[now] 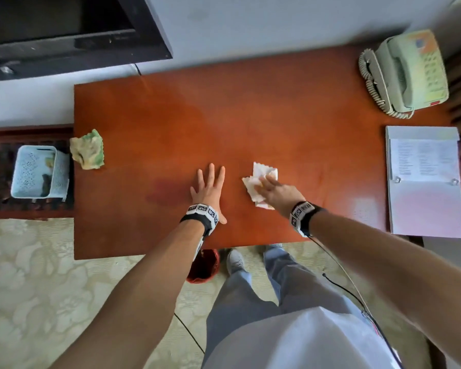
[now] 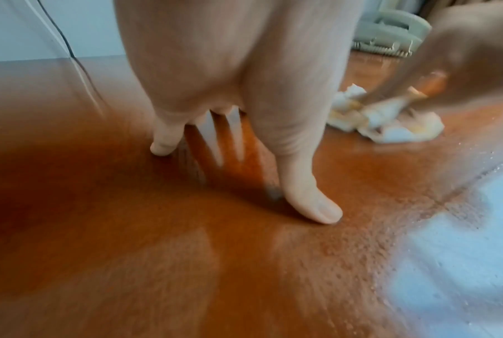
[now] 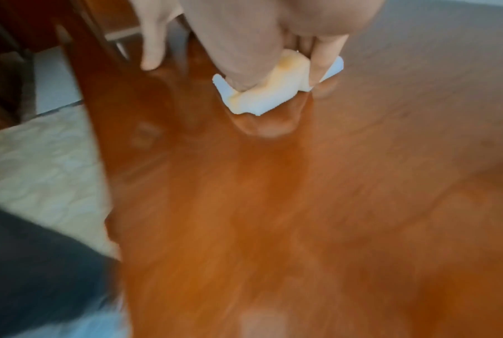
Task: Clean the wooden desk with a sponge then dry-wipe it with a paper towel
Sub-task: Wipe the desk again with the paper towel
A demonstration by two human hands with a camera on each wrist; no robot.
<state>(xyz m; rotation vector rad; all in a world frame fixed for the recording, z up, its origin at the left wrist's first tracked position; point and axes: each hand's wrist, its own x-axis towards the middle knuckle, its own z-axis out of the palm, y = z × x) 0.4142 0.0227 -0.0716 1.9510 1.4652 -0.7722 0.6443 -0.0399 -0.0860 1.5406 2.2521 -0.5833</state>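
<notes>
My right hand (image 1: 272, 186) presses a crumpled white paper towel (image 1: 262, 170) onto the reddish wooden desk (image 1: 250, 115), near its front middle. In the right wrist view the towel (image 3: 267, 96), stained yellowish, bunches between the thumb and fingers of the right hand (image 3: 273, 34). My left hand (image 1: 210, 183) lies flat on the desk just left of the towel, fingers spread and holding nothing. The left wrist view shows the left hand's fingertips (image 2: 319, 210) on the wood and the towel (image 2: 389, 130) beyond. A yellow-green sponge (image 1: 87, 150) sits at the desk's left edge. A darker damp patch (image 1: 165, 190) lies left of my left hand.
A pale green telephone (image 1: 407, 73) stands at the desk's far right corner, and an open ring binder (image 1: 423, 179) lies along the right edge. A light blue basket (image 1: 37, 171) sits on a low shelf to the left. A red bin (image 1: 204, 265) stands under the front edge.
</notes>
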